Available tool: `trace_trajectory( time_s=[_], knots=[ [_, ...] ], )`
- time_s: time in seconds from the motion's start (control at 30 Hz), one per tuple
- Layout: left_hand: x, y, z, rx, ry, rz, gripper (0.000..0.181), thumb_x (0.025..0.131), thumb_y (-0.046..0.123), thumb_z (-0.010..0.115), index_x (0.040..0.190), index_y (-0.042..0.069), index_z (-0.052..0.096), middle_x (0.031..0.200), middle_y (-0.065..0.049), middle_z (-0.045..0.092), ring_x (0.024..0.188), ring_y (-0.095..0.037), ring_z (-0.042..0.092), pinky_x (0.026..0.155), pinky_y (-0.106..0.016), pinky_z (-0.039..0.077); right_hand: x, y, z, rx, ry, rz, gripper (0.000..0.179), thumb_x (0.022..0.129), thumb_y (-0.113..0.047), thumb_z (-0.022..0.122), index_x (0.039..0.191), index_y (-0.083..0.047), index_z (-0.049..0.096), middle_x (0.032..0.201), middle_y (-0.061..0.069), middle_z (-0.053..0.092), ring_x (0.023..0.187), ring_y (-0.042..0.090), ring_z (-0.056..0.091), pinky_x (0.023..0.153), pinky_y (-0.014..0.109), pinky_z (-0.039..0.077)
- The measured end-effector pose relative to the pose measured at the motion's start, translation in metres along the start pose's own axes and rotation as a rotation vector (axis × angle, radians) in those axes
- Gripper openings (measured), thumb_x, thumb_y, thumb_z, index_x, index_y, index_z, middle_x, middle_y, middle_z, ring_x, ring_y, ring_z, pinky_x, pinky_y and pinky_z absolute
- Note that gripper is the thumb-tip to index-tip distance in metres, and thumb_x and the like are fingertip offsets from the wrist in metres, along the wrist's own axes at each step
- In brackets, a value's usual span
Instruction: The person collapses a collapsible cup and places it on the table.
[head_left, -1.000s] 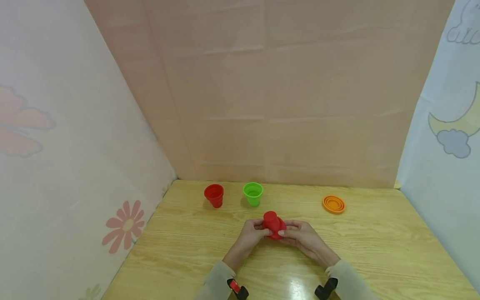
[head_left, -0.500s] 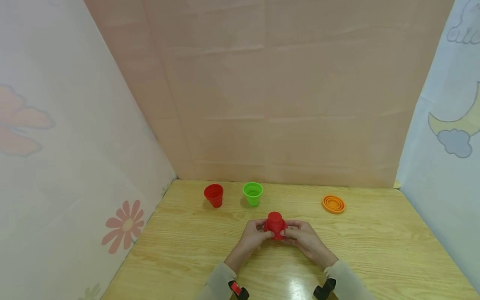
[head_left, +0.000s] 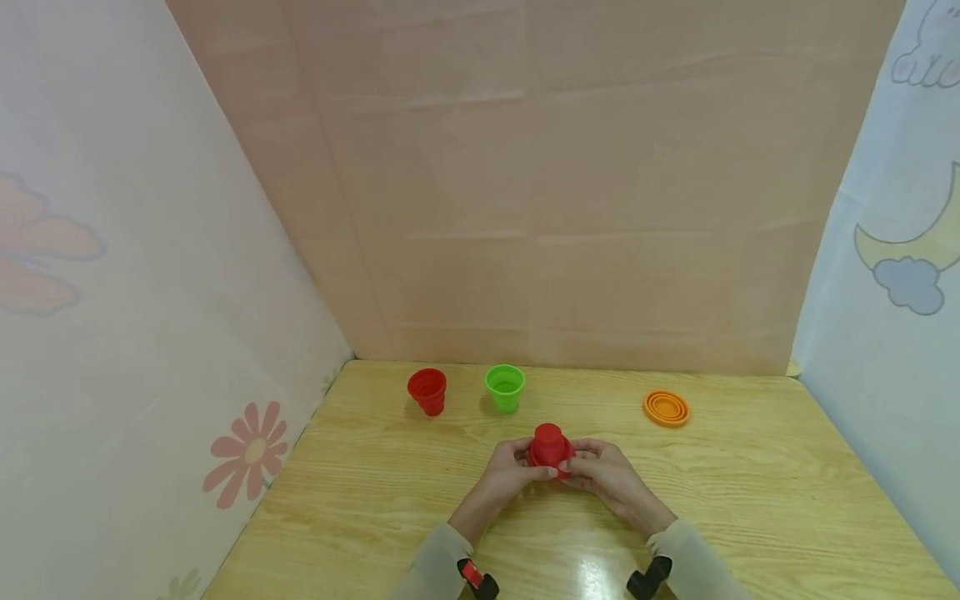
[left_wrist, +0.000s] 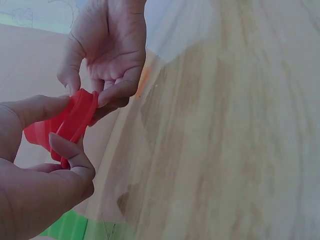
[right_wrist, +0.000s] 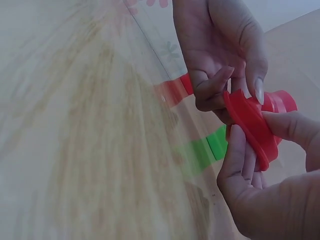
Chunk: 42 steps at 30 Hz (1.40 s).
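Between my two hands is a red collapsible cup (head_left: 548, 442), its narrow base turned up and away and its wide rim toward me. My left hand (head_left: 507, 475) grips the left side of the rim, thumb on the near wall and fingers beneath. On the opposite side my right hand (head_left: 609, 479) pinches the rim between thumb and fingers. Both wrist views show the wall of the red cup (left_wrist: 75, 117) bent near the rim, where the thumbs press. In the right wrist view the narrow end of the cup (right_wrist: 280, 102) sticks out past the thumbs.
Behind the hands, a second red cup (head_left: 428, 392) and a green cup (head_left: 506, 388) stand expanded on the wooden table (head_left: 750, 492). An orange cup (head_left: 667, 409) lies collapsed flat at the back right. Papered walls enclose the left, back and right sides.
The held cup has shifted slightly right and its base has swung from left-leaning to nearly straight. My left thumb has slid rightward across the wall toward the right thumb.
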<state>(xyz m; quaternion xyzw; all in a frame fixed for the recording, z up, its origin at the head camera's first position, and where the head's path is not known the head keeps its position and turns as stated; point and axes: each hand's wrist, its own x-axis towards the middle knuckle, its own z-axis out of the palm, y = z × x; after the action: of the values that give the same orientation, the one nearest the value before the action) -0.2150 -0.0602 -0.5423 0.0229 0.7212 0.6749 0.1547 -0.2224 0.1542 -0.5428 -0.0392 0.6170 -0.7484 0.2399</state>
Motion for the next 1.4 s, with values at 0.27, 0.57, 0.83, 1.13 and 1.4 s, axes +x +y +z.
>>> trace_trajectory(
  time_s=[0.27, 0.57, 0.83, 1.13, 1.4],
  knots=[
    [0.0, -0.003, -0.001, -0.035, 0.044, -0.018, 0.059, 0.084, 0.006, 0.085, 0.139, 0.001, 0.065, 0.129, -0.008, 0.072, 0.111, -0.016, 0.068, 0.095, -0.026, 0.058, 0.001, 0.003, -0.004, 0.054, -0.059, 0.006, 0.05, 0.103, -0.008, 0.064, 0.144, 0.013, 0.044, 0.118, 0.003, 0.074, 0.105, 0.015, 0.073, 0.098, 0.033, 0.063],
    [0.001, -0.003, -0.008, -0.027, 0.048, -0.018, 0.052, 0.081, 0.0, 0.082, 0.132, 0.007, 0.072, 0.119, -0.006, 0.076, 0.103, -0.015, 0.064, 0.084, -0.023, 0.05, 0.0, 0.002, -0.006, 0.128, -0.108, 0.009, 0.025, 0.11, -0.017, 0.053, 0.128, -0.009, 0.068, 0.118, -0.003, 0.076, 0.112, 0.016, 0.073, 0.104, 0.04, 0.06],
    [-0.001, -0.005, -0.017, -0.263, -0.116, -0.067, 0.049, 0.097, 0.0, 0.066, 0.145, -0.004, 0.058, 0.137, -0.015, 0.069, 0.105, -0.013, 0.069, 0.095, -0.026, 0.061, -0.002, 0.002, -0.013, 0.171, -0.138, -0.001, 0.034, 0.113, -0.017, 0.046, 0.14, -0.001, 0.061, 0.124, 0.0, 0.074, 0.117, 0.016, 0.07, 0.107, 0.036, 0.058],
    [-0.002, -0.008, -0.019, -0.377, -0.127, -0.089, 0.046, 0.102, 0.001, 0.064, 0.147, -0.004, 0.056, 0.144, -0.016, 0.065, 0.112, -0.013, 0.069, 0.098, -0.025, 0.06, -0.001, 0.003, -0.014, 0.204, -0.159, -0.005, 0.034, 0.114, -0.015, 0.041, 0.14, 0.0, 0.059, 0.124, 0.0, 0.074, 0.117, 0.014, 0.07, 0.105, 0.033, 0.059],
    [-0.002, -0.011, -0.019, -0.413, -0.127, -0.109, 0.044, 0.102, 0.003, 0.064, 0.146, -0.002, 0.058, 0.133, -0.011, 0.071, 0.106, -0.011, 0.069, 0.093, -0.023, 0.06, -0.001, 0.004, -0.013, 0.238, -0.156, 0.014, 0.033, 0.114, -0.017, 0.042, 0.139, -0.003, 0.06, 0.123, 0.0, 0.075, 0.117, 0.013, 0.07, 0.103, 0.032, 0.06]
  ],
)
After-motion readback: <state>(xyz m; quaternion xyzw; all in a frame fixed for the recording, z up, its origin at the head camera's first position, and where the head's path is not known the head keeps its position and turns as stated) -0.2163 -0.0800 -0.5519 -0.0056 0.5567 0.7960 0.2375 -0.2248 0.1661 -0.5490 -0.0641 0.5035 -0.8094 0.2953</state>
